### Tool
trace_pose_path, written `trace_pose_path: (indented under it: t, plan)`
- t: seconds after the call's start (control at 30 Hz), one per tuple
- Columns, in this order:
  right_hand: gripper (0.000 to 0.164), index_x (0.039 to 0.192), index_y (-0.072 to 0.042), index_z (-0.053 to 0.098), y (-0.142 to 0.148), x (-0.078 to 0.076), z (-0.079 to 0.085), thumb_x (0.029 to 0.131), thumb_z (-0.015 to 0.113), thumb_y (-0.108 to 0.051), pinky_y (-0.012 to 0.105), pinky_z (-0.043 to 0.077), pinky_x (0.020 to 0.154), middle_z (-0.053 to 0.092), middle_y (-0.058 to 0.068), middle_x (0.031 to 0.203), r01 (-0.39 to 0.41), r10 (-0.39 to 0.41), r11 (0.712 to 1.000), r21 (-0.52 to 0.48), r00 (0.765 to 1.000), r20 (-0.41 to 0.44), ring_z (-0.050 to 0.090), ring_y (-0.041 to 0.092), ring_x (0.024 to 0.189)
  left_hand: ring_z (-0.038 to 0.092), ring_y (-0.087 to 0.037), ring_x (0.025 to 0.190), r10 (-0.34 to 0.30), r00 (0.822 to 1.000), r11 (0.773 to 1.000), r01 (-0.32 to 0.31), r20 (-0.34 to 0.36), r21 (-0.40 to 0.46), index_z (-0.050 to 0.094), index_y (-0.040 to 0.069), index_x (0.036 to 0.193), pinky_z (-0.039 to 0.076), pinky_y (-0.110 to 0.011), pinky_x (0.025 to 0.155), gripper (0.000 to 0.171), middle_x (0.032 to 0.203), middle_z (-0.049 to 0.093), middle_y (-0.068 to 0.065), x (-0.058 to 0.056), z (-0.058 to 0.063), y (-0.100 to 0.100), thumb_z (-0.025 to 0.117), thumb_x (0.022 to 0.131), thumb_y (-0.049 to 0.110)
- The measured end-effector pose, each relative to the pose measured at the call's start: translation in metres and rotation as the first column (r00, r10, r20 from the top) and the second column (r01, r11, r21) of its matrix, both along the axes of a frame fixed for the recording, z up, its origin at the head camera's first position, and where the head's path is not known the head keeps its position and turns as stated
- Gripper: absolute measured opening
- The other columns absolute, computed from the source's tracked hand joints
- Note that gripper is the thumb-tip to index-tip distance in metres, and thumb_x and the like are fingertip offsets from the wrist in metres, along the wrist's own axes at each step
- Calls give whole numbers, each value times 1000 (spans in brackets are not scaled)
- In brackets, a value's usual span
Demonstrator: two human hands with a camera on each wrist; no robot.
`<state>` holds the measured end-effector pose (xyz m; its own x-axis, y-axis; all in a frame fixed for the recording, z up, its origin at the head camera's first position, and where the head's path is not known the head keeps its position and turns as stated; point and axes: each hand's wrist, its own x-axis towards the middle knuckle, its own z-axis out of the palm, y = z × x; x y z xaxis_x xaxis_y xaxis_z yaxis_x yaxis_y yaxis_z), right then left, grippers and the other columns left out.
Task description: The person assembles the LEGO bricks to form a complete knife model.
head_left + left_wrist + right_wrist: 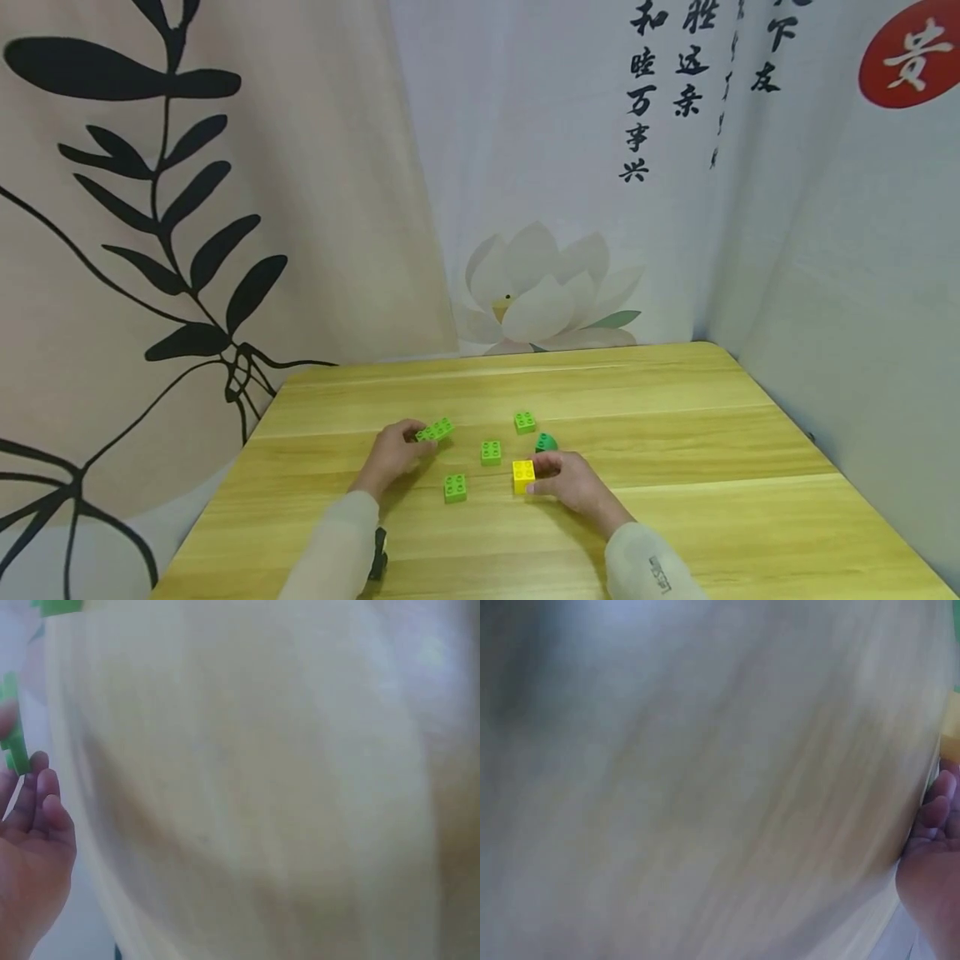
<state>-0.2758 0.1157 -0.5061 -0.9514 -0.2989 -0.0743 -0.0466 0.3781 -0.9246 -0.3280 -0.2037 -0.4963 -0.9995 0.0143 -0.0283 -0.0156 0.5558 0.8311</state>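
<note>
Thumb and fingers of my left hand (397, 457) pinch a long light green toy brick (435, 430), held at a tilt with its studs showing in the head view. In the left wrist view the same brick (16, 742) is at the left edge, partly cut off. My right hand (576, 485) grips a yellow toy brick (523, 477) from its right side. Only a sliver of that yellow brick (950, 739) shows in the right wrist view. Just behind the right fingers is a dark green rounded brick (546, 442), partly hidden by them.
Between the hands lie light green bricks: a front one (455, 488), a middle one (491, 452) and a back one (524, 422). All rest on the wood-grain table (712, 467). A printed curtain (360, 208) hangs behind the table's far edge.
</note>
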Motion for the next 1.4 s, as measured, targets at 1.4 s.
trace_pose_path:
  t: [1.4]
  plan:
    - [46, 124, -1, 66, -3, -2, -2, 81, 81, -10, 51, 45, 98, 68, 11, 118, 12, -12, 1000, 4, 999, -32, 60, 29, 110, 56, -18, 90, -350, 934, 936, 351, -75, -11, 70, 10, 115, 48, -33, 74, 34, 100, 64, 2, 15, 17, 75, 78, 87, 27]
